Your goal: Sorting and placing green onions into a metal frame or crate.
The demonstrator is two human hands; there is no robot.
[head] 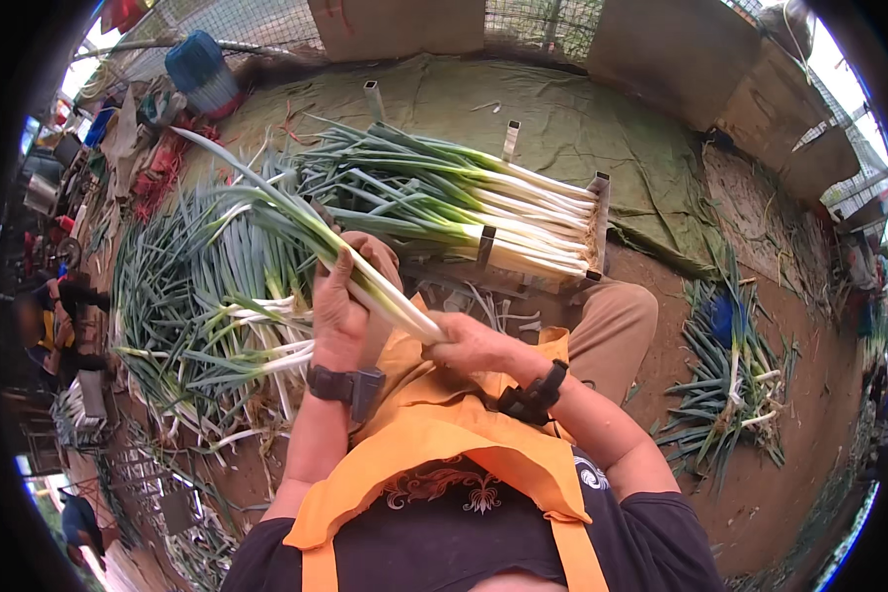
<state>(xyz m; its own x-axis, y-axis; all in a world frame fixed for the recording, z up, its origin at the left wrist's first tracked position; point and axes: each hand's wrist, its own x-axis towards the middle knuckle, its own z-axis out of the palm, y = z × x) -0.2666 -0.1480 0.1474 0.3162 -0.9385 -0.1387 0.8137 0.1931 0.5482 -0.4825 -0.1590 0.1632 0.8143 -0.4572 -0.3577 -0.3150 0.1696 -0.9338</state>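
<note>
Across my lap I hold long green onions [385,300] slantwise, their white ends toward my right and the green leaves running up to the left. My left hand [340,303] grips them where white turns green. Around the white lower ends closes my right hand [470,342], which hides the root tips. Just beyond, a metal rack [601,222] with upright posts carries a neat stack of green onions [518,211], roots against its right end. Beside my left arm lies a large loose heap of green onions [214,274], partly covered by the held leaves.
A green tarp [562,103] spreads behind the rack. Trimmed onions and leaves [736,385] lie in a pile on the dirt floor [806,333] at right. At the upper left stands a blue bundle [203,74] near red netting [155,177]. Another person [52,325] sits at far left.
</note>
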